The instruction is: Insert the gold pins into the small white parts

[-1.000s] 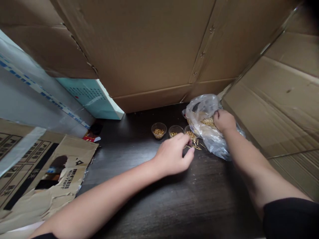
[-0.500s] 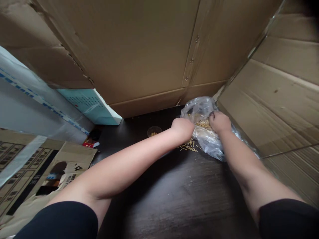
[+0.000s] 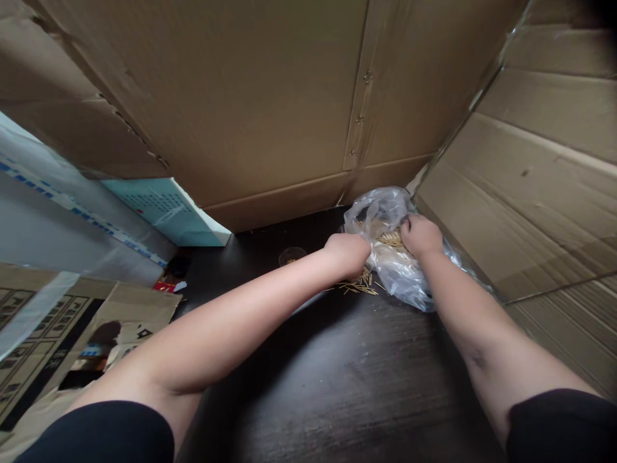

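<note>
A clear plastic bag point(image 3: 405, 283) lies at the back right of the dark table, its mouth spread open. Inside it are many thin gold-coloured pins point(image 3: 389, 240). My left hand point(image 3: 348, 254) is closed on the bag's left edge, its fingertips mostly hidden behind the knuckles. At the opposite side of the mouth, my right hand point(image 3: 421, 236) has its fingers curled round the bag's rim. Loose gold-coloured pins point(image 3: 360, 288) lie scattered on the table below my left hand. A small round clear dish point(image 3: 292, 254) with some of the same pins stands left of that hand.
Tall cardboard panels point(image 3: 270, 116) wall in the dark table point(image 3: 347, 386) at the back and right. A light-blue box point(image 3: 168, 209) stands at the back left. Torn printed cardboard point(image 3: 58, 328) lies at the left, near a small red item point(image 3: 166, 285).
The whole view has shifted slightly, so things appear a little further left. Both hands keep their hold on the bag, with hardly any movement relative to it.
</note>
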Available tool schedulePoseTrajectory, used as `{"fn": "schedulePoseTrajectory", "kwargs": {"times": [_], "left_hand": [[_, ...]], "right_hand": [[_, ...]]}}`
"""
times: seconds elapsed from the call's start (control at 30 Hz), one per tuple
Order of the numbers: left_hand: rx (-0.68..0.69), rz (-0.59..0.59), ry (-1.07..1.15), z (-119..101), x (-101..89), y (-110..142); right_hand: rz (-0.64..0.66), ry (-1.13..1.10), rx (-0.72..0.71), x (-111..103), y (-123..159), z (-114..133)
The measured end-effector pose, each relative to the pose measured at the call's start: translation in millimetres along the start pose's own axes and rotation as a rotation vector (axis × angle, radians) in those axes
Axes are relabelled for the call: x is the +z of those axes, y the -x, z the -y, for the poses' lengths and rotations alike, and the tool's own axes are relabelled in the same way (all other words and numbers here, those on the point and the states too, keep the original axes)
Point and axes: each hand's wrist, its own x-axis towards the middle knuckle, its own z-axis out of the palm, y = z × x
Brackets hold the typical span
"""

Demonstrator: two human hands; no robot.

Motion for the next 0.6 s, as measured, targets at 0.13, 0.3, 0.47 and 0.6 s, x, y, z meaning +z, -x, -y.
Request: {"fn": "schedulePoseTrajectory", "kwargs": {"times": [0.13, 0.3, 0.47, 0.6], "left_hand": [[0.034, -0.052, 0.039, 9.2, -3.3, 6.4], [0.092, -0.243, 0.177, 25.3, 0.8, 35.8], [0.052, -0.521, 0.651, 27.4, 30.5, 91.0], [0.034, -0.457, 1.009, 16.8, 66.1, 120.6]], "right_hand": [[-0.017, -0.015, 0.006, 1.3, -0.6, -0.6], [-0.05, -0.067, 0.009, 3.8, -0.7, -4.8], [-0.109, -0.154, -0.004, 4.6, 2.8, -10.3], [-0.164, -0.232, -0.016, -2.8, -6.5, -13.7]]}}
